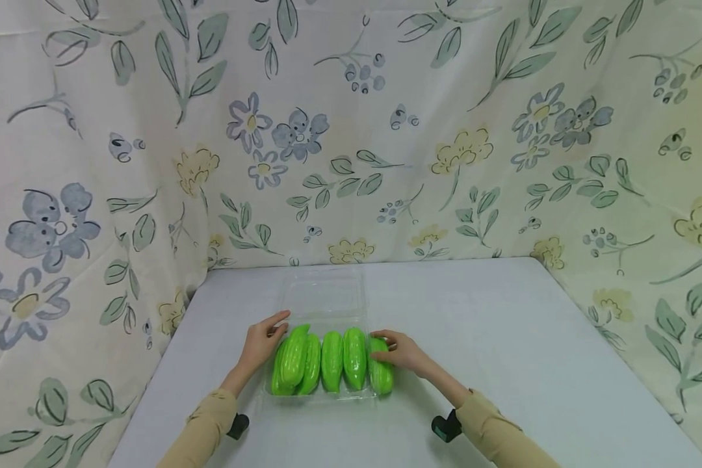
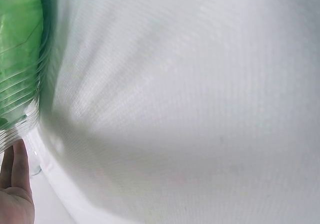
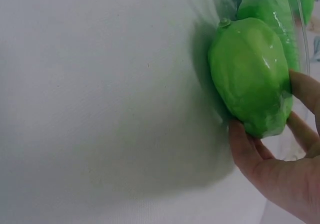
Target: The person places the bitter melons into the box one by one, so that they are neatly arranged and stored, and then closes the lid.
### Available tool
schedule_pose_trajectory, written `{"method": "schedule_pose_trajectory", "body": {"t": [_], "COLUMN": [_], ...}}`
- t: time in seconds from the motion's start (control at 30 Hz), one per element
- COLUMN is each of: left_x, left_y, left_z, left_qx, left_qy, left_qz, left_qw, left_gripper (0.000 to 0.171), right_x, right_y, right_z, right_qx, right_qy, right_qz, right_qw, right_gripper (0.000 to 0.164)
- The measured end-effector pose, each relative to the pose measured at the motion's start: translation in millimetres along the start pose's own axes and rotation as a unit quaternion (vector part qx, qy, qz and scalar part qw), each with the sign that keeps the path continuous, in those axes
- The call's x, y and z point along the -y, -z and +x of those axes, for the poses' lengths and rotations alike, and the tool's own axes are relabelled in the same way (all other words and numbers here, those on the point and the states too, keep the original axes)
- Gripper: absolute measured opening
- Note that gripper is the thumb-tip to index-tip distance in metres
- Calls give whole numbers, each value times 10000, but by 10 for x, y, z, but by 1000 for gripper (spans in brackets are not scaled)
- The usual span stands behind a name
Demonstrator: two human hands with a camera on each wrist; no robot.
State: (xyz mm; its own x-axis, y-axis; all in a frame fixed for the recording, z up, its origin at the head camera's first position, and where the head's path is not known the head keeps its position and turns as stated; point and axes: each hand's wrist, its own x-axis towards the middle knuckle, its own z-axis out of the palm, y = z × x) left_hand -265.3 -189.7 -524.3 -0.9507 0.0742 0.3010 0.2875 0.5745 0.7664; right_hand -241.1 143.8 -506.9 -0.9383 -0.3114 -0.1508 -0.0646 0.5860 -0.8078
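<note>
A clear plastic box (image 1: 322, 398) lies on the table with its lid (image 1: 324, 292) folded back. Inside sit several bright green ridged bitter melons (image 1: 331, 361); one at the left lies on top of others. My left hand (image 1: 262, 341) holds the box at its back left side, thumb near the melons; in the left wrist view its fingers (image 2: 19, 166) touch the clear wall. Against the outside of the right wall is another bitter melon (image 3: 250, 72), and my right hand (image 1: 403, 354) grips its far end between thumb and fingers.
A white table (image 1: 503, 338) surrounds the box. Behind it and along both sides hangs a floral curtain (image 1: 386, 130). Dark wrist cameras (image 1: 447, 427) sit below both sleeves.
</note>
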Motion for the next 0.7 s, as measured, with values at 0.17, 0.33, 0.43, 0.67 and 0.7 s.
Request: {"method": "schedule_pose_trajectory", "body": {"t": [0.17,0.33,0.43,0.67,0.7], "left_x": [-2,-8,-11,3,7], "left_y": [-4,-5,-4,-6,-7], "left_z": [7,2,-1,2,2], "left_qx": [-25,-13,-25,-25,-26], "left_qy": [-32,-27,-26,4,5], "left_qz": [-4,-6,-6,-6,-13], "left_qw": [10000,10000,10000,10000,10000], "left_gripper": [34,34,34,34,34], "right_x": [11,16,24,25,22], "right_y": [1,-2,-4,-20,-24], "right_z": [-13,-21,-30,-50,-52], "right_qx": [-35,-73,-105,-204,-213], "right_qy": [-47,-115,-119,-79,-91], "right_qz": [64,69,83,112,109], "right_qw": [10000,9999,9998,9997,9997], "right_gripper": [49,48,48,48,48]}}
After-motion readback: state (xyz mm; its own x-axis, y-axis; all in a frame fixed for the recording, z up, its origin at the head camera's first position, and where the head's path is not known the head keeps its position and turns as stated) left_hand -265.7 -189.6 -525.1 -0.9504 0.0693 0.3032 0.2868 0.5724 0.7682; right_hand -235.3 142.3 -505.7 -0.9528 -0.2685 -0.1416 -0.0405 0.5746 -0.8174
